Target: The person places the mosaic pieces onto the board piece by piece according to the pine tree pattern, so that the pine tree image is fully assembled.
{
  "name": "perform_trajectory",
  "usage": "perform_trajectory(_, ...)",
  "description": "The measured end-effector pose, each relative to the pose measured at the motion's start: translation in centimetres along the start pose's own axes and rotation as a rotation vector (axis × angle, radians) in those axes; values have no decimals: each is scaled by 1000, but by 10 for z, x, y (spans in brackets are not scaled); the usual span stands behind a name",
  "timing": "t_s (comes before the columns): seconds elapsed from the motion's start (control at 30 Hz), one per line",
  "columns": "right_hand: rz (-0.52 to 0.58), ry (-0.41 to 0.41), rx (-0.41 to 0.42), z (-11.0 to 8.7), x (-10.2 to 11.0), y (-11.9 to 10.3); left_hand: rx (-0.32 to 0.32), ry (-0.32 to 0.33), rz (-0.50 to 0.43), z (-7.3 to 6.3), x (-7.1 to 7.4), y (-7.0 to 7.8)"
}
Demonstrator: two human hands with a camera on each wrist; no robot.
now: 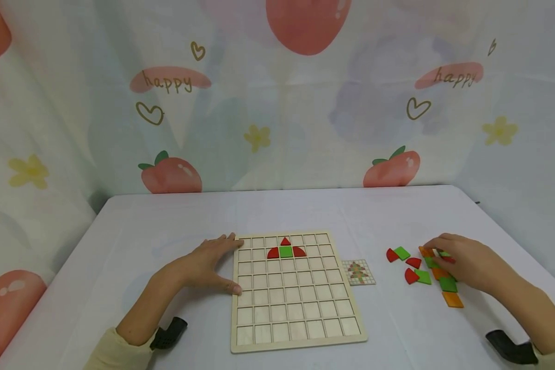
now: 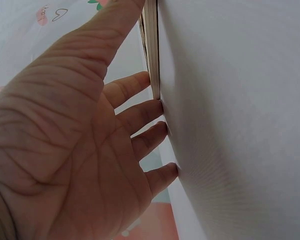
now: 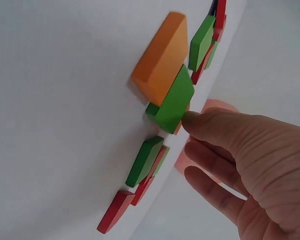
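Note:
A wooden grid board (image 1: 291, 325) lies flat on the table. Near its top, a red triangle (image 1: 284, 241) sits above a green square (image 1: 285, 252), with a red quarter-round piece (image 1: 273, 253) on either side. Spread along the board's left edge, my left hand (image 1: 205, 264) touches the rim with thumb and fingertips. My right hand (image 1: 469, 259) reaches over loose tiles on the right. Its thumb tip (image 3: 191, 120) is at a green tile (image 3: 175, 102) beside an orange tile (image 3: 162, 57); the index finger is largely hidden in the right wrist view.
A small pattern card (image 1: 358, 272) lies against the board's right side. Loose red quarter-round pieces (image 1: 411, 276) and green tiles (image 1: 402, 253) lie between card and right hand. An orange tile (image 1: 452, 299) is nearest the front. A printed curtain (image 1: 277, 103) hangs behind the table.

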State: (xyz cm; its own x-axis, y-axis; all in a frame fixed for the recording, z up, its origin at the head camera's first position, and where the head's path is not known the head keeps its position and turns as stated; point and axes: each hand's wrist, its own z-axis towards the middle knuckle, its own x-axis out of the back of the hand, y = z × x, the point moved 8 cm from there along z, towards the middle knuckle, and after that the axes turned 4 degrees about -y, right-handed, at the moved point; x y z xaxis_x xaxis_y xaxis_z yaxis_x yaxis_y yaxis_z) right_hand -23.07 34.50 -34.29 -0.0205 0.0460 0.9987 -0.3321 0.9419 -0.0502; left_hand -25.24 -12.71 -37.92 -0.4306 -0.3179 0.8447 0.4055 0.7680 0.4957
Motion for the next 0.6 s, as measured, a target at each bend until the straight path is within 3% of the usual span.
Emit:
perform_trajectory(0.17,-9,9,11,4,1,3,-2,-1,-1,0,0,1)
perform_trajectory(0.6,1,-83,-38,20,-2,3,-3,-4,-13,-2,1,2)
